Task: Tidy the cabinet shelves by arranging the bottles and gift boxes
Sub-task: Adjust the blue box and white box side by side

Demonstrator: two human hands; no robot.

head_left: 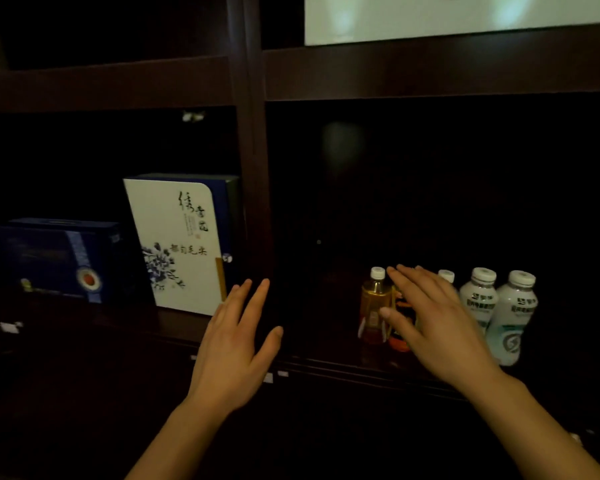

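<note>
The right hand [433, 323] is reaching, fingers straight and spread, over the bottles standing in the right shelf compartment, between the amber bottle [374, 303] and two white bottles [480, 299]; it is possibly touching one. The left hand [234, 344] is hovering open, empty, near the white gift box [177, 244] in the left compartment.

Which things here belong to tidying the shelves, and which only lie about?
Job: white flowered gift box; dark blue gift box; amber white-capped bottle; two milky white bottles.
Lying about: small pale object at lower left; pale panel above.
</note>
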